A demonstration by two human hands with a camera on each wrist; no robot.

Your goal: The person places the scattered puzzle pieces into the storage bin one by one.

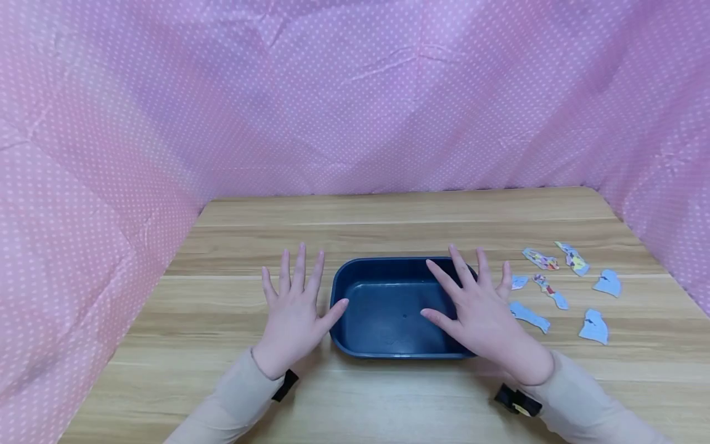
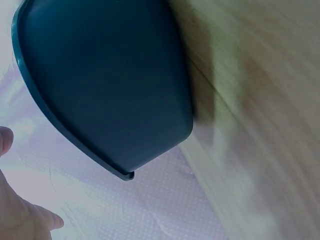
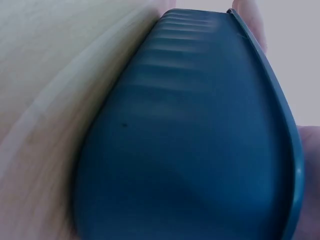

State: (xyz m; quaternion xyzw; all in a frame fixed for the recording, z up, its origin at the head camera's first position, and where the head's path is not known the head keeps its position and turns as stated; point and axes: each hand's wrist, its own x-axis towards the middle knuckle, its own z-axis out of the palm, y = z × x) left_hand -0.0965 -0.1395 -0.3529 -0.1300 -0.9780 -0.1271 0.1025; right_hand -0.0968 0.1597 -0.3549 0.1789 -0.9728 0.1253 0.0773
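A dark blue plastic tray (image 1: 388,356) with rounded corners stands on the wooden table, and no item shows inside it. My left hand (image 1: 294,314) is spread flat beside the tray's left end, its thumb over or near the rim. Above the tray's right end my right hand (image 1: 482,308) is held with fingers splayed; neither hand holds anything. Both wrist views show the tray's outer wall (image 2: 110,85) close up, with only parts of the left hand (image 2: 22,215) in one. Whether either hand touches the rim is unclear.
Right of the tray lie several light blue paper-like cut-outs, among them a plain one (image 1: 595,327), a torn-edged one (image 1: 607,283) and a coloured picture piece (image 1: 573,258). Pink dotted cloth (image 1: 355,123) hangs behind and beside the table (image 1: 388,228).
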